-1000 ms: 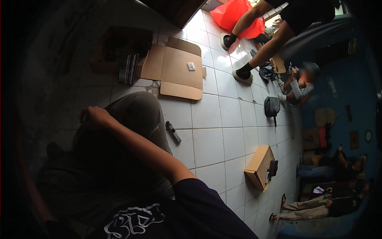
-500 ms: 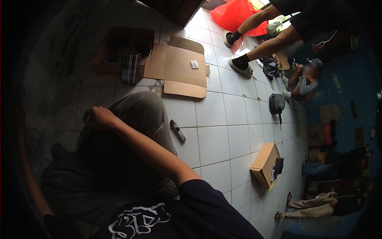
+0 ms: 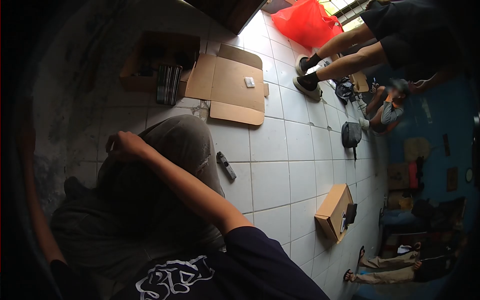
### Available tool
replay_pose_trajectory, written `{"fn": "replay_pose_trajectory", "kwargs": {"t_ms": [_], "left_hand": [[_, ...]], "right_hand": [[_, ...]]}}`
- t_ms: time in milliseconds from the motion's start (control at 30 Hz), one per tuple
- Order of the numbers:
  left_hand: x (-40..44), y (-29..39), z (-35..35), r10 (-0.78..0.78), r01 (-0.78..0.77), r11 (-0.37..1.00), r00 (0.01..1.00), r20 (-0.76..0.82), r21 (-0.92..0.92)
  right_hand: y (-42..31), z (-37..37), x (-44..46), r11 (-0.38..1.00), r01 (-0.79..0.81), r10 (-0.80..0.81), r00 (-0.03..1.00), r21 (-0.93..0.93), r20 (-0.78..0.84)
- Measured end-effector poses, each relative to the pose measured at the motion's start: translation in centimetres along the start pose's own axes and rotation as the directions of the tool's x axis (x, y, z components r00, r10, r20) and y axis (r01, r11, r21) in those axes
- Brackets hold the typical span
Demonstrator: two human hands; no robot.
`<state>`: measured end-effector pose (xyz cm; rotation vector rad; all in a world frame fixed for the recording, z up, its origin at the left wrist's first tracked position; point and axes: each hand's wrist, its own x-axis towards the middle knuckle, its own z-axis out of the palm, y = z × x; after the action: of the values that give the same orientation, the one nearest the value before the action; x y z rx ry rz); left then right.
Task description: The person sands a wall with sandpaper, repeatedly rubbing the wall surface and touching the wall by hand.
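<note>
My right hand rests on my bent leg in dark trousers. Its fingers are loosely bent and a little apart, with nothing seen in them. At the dim left edge is my left hand, with fingers too dark to make out. On the tiles beside my knee lies a small grey and black device. Beyond the knee, a cardboard box stands with a row of thin, flat cases at its side. Next to it, a flattened carton carries a small white packet.
A person's legs stand near a red plastic bag. Another person sits low behind a black bag. An open carton holds dark items. More people sit along the blue wall.
The view has shifted slightly, so floor things sit a little further right. The seated person has raised a hand toward the head. My right hand stays on my leg.
</note>
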<state>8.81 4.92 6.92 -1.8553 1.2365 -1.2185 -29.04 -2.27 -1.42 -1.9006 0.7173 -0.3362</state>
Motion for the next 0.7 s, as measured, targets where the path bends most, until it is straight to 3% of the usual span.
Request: {"fn": "replay_pose_trajectory", "kwargs": {"t_ms": [67, 133, 200, 233, 267, 300, 333, 367, 400, 433, 467, 500, 533, 567, 700], "left_hand": [[1.8, 0.9, 2.4, -0.006, 0.007, 0.998, 1.000, -0.013, 0.062], [1.1, 0.9, 10.0, -0.036, 0.047, 0.997, 0.986, -0.161, 0.068], [-1.4, 0.8, 10.4, -0.175, 0.092, 0.935, 0.960, -0.218, -0.343], [-2.6, 0.2, 6.3, -0.172, 0.202, 0.966, 0.968, 0.181, -0.164], [-4.8, -1.0, 2.1, -0.100, 0.104, 0.993, 0.991, 0.086, -0.048], [-5.8, -1.8, -0.2, -0.123, 0.130, 0.990, 0.987, 0.107, -0.054], [-6.9, -2.9, -2.4, -0.126, 0.125, 0.975, 0.992, 0.006, -0.182], [-7.1, -3.0, -1.9, -0.231, 0.153, 0.869, 0.966, -0.112, -0.470], [-6.9, -2.5, -1.8, -0.283, 0.195, 0.783, 0.957, -0.059, -0.591], [-6.6, -2.6, -2.7, -0.335, 0.190, 0.709, 0.938, -0.087, -0.680], [-6.1, -2.5, -2.2, -0.333, 0.154, 0.769, 0.925, -0.183, -0.620], [-5.7, -2.6, -2.7, -0.298, 0.167, 0.789, 0.946, -0.131, -0.592], [-4.5, -2.4, -2.3, -0.243, 0.149, 0.854, 0.961, -0.130, -0.498], [-3.3, -1.6, -1.8, -0.187, 0.197, 0.927, 0.980, 0.062, -0.319], [-3.0, -1.2, -2.5, -0.176, 0.217, 0.946, 0.967, 0.182, -0.240]], "right_hand": [[0.1, -0.5, -0.4, 1.000, 0.017, -0.016, 0.999, 0.025, -0.033], [-0.2, -0.8, -0.5, 0.998, 0.037, -0.035, 0.999, 0.055, -0.037], [1.0, -0.8, -0.2, 0.988, 0.073, -0.078, 0.997, 0.138, 0.029], [2.3, -0.4, 0.1, 0.983, 0.141, -0.145, 0.989, 0.119, 0.021], [1.2, -1.1, -0.3, 0.991, 0.033, -0.047, 0.994, 0.132, 0.101], [0.4, -1.3, -0.4, 0.992, -0.001, -0.014, 0.993, 0.123, 0.115], [0.1, -1.3, -0.5, 0.986, -0.014, -0.011, 0.989, 0.168, 0.149], [-0.6, -1.5, -0.5, 0.999, -0.037, 0.035, 0.993, 0.013, 0.111], [1.8, -0.9, -0.2, 0.995, 0.034, -0.042, 0.995, 0.097, 0.086], [-1.2, -1.9, -0.6, 0.999, 0.001, -0.007, 0.987, 0.038, 0.159], [-0.1, -1.5, -0.4, 0.974, -0.074, 0.037, 0.984, 0.214, 0.172], [-1.4, -1.8, -0.5, 0.993, 0.033, -0.051, 0.987, 0.114, 0.153], [-1.6, -1.6, -0.6, 0.985, 0.001, -0.031, 0.984, 0.173, 0.173], [-1.4, -1.6, -0.7, 0.985, 0.036, -0.066, 0.982, 0.168, 0.178], [-2.2, -1.2, -1.7, 0.984, 0.061, -0.083, 0.988, 0.168, 0.131]]}}
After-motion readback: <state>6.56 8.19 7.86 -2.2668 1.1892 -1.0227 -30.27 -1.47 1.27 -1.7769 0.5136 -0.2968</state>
